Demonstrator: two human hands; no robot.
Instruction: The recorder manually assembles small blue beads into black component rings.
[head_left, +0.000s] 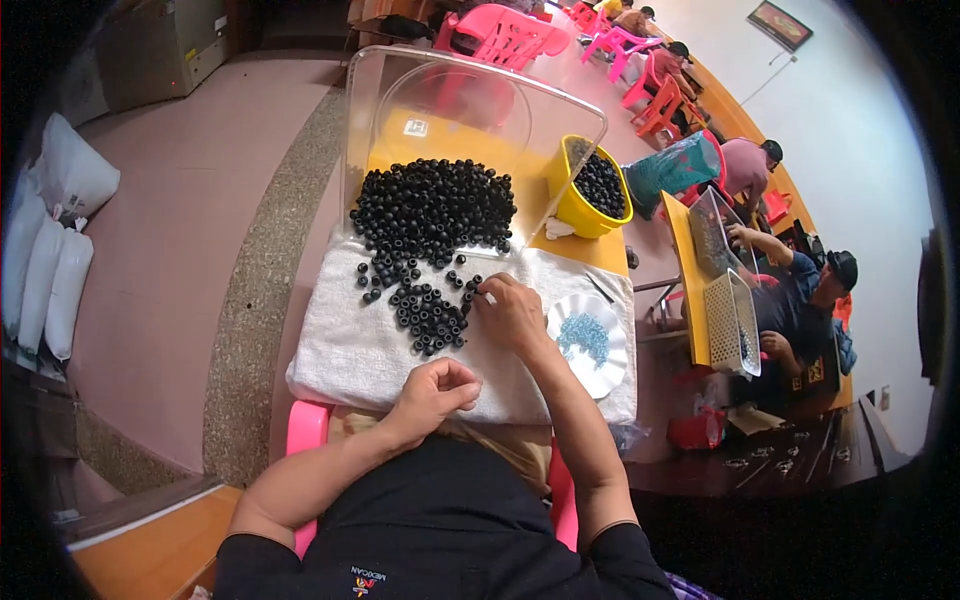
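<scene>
A workshop: people (pixel 800 290) at yellow worktables (pixel 688 285), plastic chairs (pixel 505 36), a bin (pixel 574 208) of black parts (pixel 600 187)

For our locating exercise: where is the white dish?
In the head view, the white dish sits on the towel, toward its right edge, beside the right hand.

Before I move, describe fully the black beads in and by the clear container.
The black beads are small, rounded and dull, perhaps plastic or wood, many showing a hole. Most lie heaped at odd angles in the clear container; others spill past its near edge onto the white towel, where a smaller, looser patch spreads. The right hand has its fingertips at that patch's right side; whether it grips a bead cannot be told.
</scene>
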